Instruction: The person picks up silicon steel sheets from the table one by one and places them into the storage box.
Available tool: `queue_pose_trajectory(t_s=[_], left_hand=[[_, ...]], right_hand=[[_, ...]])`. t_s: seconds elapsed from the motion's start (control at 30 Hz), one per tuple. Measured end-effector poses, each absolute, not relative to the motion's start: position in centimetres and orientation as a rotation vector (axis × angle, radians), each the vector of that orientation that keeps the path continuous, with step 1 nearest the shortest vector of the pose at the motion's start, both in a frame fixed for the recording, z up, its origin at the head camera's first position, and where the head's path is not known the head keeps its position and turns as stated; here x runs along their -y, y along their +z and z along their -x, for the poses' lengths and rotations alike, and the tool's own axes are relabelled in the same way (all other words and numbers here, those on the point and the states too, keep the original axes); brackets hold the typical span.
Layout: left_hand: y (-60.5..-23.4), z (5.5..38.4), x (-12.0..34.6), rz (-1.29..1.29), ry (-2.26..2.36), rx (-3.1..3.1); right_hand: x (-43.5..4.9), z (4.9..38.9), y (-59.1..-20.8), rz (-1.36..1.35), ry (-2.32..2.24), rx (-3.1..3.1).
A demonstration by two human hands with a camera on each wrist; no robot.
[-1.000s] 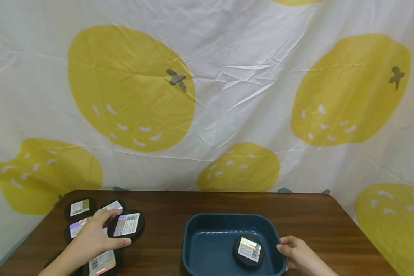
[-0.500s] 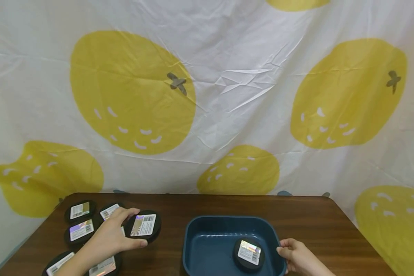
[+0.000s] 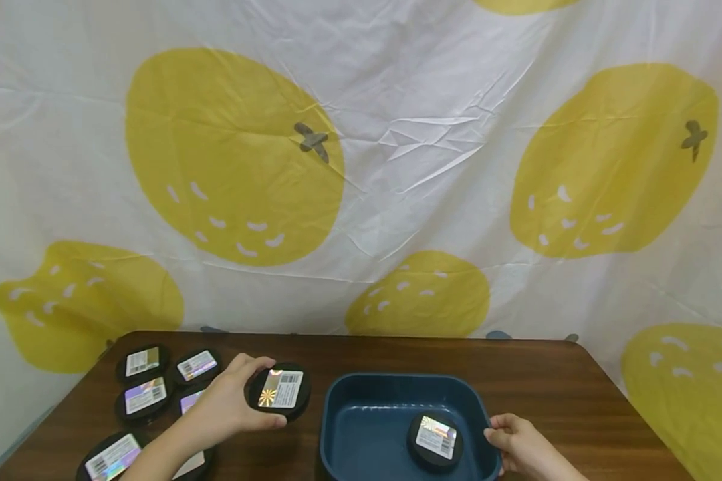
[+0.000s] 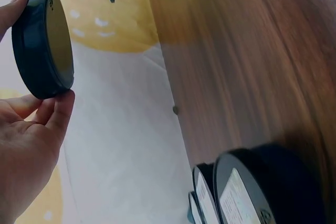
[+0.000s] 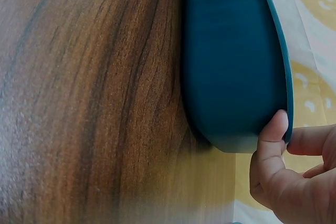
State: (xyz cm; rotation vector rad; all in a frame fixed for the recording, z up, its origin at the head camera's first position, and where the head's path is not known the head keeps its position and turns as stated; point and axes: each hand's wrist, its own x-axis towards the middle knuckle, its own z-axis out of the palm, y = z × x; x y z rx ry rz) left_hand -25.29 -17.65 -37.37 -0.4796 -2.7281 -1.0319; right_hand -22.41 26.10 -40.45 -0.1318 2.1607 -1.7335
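Note:
My left hand (image 3: 231,401) pinches a round black container (image 3: 281,389) by its sides, thumb and fingers on opposite edges. A white and shiny label faces up on it; in the left wrist view the held container (image 4: 44,45) is raised off the table and shows its flat underside. To its right stands a blue rectangular tray (image 3: 361,381). My right hand (image 3: 520,446) grips the tray's right rim between thumb and fingers. One labelled black container (image 3: 436,441) lies inside the tray, toward its right side.
Several more labelled black containers (image 3: 144,395) lie at the left of the brown wooden table (image 3: 535,374); my left forearm partly covers some. A white cloth (image 3: 397,200) with yellow fruit prints hangs behind the table's back edge.
My left hand has lifted the black container from the group at the left and carried it right, close to the tray. The right hand has stayed on the tray rim.

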Motion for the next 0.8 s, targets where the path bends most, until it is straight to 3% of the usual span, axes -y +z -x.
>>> queue_pose_trajectory(t_s=[0.8], left_hand=[[-38.1,26.2,12.5,0.749,-1.095,2.730]], right_hand=[[-26.2,22.5,-40.3,0.120,-1.713,-2.174]])
